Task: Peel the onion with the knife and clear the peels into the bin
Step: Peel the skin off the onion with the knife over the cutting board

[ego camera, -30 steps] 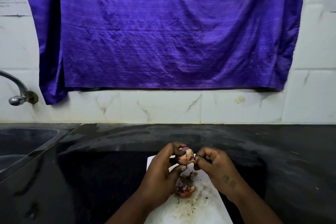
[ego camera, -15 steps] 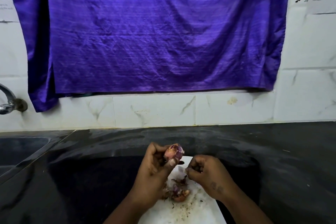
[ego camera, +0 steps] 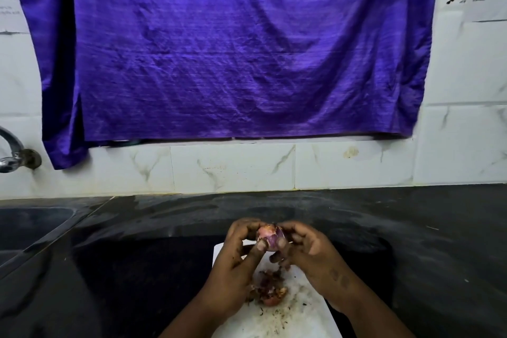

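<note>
Head view: the onion (ego camera: 270,237) sits pinched in the left hand (ego camera: 236,261) grip, thumb on its near face, above the board (ego camera: 301,307). The right hand (ego camera: 310,255) meets it from the right, fingertips closed on its skin. Peels (ego camera: 267,289) lie below both grips. No knife or bin shows.

- Left hand (ego camera: 233,261) sits low in the frame, just left of centre, its forearm rising from the bottom edge.
- Its fingers (ego camera: 241,228) curl over the top; the thumb points up and right.
- Right hand (ego camera: 312,255) mirrors it just right of centre, fingers bent inward.
- Both hands' fingertips meet, pinched closed on one small item between them.
</note>
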{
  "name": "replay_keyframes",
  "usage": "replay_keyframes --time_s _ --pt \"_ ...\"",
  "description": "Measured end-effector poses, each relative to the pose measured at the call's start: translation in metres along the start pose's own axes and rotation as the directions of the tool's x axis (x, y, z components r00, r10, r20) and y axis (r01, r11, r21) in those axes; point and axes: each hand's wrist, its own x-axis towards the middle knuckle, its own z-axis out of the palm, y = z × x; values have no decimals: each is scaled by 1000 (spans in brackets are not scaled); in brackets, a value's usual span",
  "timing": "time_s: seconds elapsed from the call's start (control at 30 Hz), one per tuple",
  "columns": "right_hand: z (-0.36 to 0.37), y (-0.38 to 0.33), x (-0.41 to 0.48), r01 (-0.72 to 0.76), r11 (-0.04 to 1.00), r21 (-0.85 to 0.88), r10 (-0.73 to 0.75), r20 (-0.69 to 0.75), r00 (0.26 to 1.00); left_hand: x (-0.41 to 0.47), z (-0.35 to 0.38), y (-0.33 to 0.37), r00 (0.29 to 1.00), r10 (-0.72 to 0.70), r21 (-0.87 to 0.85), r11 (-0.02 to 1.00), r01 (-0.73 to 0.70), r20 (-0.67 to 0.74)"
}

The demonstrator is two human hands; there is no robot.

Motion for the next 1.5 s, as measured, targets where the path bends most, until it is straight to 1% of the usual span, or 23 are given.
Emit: replay_keyframes --time_s 0.07,0.17,0.33,0.47,0.6,0.7,0.83,1.1,1.23,1.33,1.5 --pt "2 3 0 6 999 36 -6 12 1000 0 0 0 1000 -5 -1 1000 5 -13" --pt "-1 1 -1 48 998 41 -47 -28 998 1 -1 -1 1000 -1 -24 1000 1 -9" --pt "-2 -3 -4 72 990 119 -68 -37 997 2 -1 2 998 48 27 999 -48 -31" --pt "0 -1 -3 70 996 56 -69 -32 997 1 -2 4 985 140 65 989 -134 -100" --pt "-1 1 -1 47 996 72 -44 -42 998 1 -3 8 969 190 201 967 -157 -158" --pt "-1 5 1 64 998 22 -62 -79 995 -1 -3 7 956 223 287 944 -163 -189" --pt "-1 6 2 91 995 -44 -95 -101 990 -1 -6 5 941 288 406 893 -197 -177" --pt "1 8 3 110 993 -42 -114 -121 986 -4 -8 1 913 393 611 751 -248 -112" --pt "2 8 3 114 993 -23 -116 -115 987 -5 -7 2 903 419 650 713 -263 -95" --pt "2 9 3 109 994 -8 -109 -114 987 -5 -8 1 906 411 663 707 -247 -101" --pt "2 6 2 105 994 -21 -107 -114 988 -4 -8 1 915 388 592 765 -254 -109"
